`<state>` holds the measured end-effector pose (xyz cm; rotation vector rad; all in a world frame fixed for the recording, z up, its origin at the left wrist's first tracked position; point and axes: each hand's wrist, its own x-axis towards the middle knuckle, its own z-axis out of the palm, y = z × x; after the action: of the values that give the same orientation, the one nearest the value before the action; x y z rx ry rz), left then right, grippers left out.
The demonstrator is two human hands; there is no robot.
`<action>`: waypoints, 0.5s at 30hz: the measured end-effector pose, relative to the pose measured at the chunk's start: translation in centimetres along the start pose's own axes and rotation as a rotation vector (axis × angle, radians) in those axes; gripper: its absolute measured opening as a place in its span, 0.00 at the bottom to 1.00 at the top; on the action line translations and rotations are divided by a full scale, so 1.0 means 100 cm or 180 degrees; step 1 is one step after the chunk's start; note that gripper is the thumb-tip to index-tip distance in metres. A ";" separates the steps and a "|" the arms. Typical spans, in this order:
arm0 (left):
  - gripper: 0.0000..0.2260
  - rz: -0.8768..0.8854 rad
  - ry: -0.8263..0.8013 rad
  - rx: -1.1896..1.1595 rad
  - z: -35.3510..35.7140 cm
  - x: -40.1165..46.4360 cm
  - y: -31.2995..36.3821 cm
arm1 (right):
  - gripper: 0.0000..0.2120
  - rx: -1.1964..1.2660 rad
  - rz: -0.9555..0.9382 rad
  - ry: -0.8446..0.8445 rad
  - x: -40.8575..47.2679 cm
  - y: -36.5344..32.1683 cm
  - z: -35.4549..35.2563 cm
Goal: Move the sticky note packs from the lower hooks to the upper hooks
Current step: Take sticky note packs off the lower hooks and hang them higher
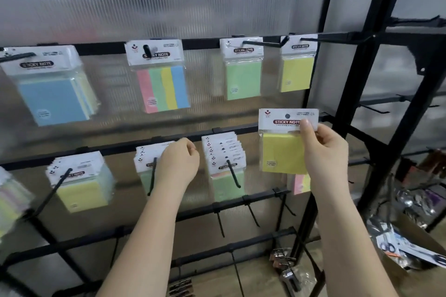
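Observation:
My right hand pinches a yellow sticky note pack by its white header, off any hook, between the two rows at the right. My left hand grips the top of a green pack stack on a lower hook. More lower stacks hang nearby: a yellow one and a green one. On the upper hooks hang a blue pack, a striped pack, a green pack and a yellow pack.
A black metal frame post stands just right of my right hand. Bare black hooks stick out from the rails below. A pastel stack sits at the far left edge. A cardboard box of packaged goods lies on the floor at right.

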<state>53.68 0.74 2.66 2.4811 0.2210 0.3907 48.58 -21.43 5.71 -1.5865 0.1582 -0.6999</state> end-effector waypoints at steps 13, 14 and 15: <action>0.05 -0.0728 0.0273 -0.0111 0.054 -0.034 0.064 | 0.19 0.0665 -0.0544 -0.0427 0.100 -0.030 -0.058; 0.04 -0.0768 0.0267 -0.0057 0.054 -0.036 0.065 | 0.19 0.0782 -0.0593 -0.0367 0.103 -0.035 -0.059; 0.05 -0.0797 0.0270 -0.0014 0.053 -0.038 0.065 | 0.19 0.0885 -0.0646 -0.0298 0.106 -0.039 -0.061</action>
<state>52.30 -8.29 1.54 2.3967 0.5583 0.3888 52.78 -31.26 12.82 -1.3750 -0.1657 -0.7671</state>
